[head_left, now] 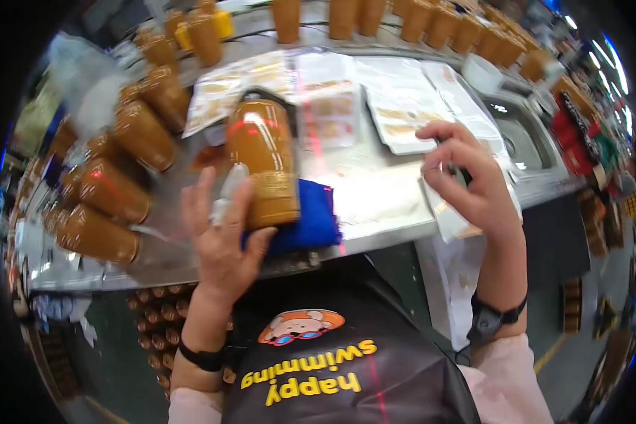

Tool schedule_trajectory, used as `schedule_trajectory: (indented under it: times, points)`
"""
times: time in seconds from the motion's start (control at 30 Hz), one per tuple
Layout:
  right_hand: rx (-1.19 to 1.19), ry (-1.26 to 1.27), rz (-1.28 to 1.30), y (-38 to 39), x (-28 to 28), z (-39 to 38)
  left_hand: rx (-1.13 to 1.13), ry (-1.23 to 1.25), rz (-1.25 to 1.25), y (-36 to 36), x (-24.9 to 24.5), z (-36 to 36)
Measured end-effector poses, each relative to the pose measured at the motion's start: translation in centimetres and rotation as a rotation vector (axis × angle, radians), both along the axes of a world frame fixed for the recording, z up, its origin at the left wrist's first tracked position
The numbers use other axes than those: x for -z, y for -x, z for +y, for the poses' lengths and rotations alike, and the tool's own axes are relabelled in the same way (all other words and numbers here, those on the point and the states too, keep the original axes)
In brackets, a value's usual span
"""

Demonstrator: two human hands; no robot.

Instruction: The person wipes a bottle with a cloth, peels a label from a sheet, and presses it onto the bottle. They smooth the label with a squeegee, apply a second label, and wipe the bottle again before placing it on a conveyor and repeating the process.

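Observation:
A glossy brown ceramic jar point(261, 152) lies tilted on a folded blue cloth point(318, 215), its far end against a dark support point(290, 109). My left hand point(222, 230) is at the jar's left side, fingers spread, with white coverings on some fingers; thumb and fingers seem to touch the jar without wrapping round it. My right hand point(470, 173) hovers over the right of the worktop near white sheets with yellowish printed patches point(403, 113). Its fingers are bent and apart; blur hides whether anything small sits at the tips.
Several similar brown jars point(113, 191) stand along the left side, with others point(343, 18) on a ledge behind. A patterned sheet point(237, 81) and a white tray point(328, 113) lie behind the jar. A metal sink point(523, 134) and white bowl point(482, 73) are at right.

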State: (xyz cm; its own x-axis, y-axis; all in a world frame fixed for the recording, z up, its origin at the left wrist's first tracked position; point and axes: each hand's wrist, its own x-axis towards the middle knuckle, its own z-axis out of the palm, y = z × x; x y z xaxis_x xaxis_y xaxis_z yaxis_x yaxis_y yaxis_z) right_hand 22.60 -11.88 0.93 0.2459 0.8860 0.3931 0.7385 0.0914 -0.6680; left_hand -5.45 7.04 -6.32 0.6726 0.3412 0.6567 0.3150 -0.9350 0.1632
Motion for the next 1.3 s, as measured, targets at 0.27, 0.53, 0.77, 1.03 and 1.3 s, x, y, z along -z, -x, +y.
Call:
schedule_trajectory:
  times: [0.27,0.53,0.77,1.03,1.3]
  points:
    - [-0.377,-0.215,0.110,9.5,-0.7,7.7,0.485,0.573,-0.108,-0.4,-4.2,0.5]
    - [-0.272,-0.008,0.034,9.2,0.9,7.7,0.350,0.591,-0.112,1.6,-3.6,1.1]
    - [-0.355,0.031,-0.003,10.9,1.0,9.0,0.271,0.319,-0.020,1.9,-5.5,1.0]
    - [-0.132,0.078,0.237,11.2,3.9,8.8,0.202,0.599,-0.142,2.0,-0.6,2.4]
    - [-0.069,0.081,0.210,11.1,5.5,8.6,0.120,0.821,-0.318,2.0,1.4,2.5]
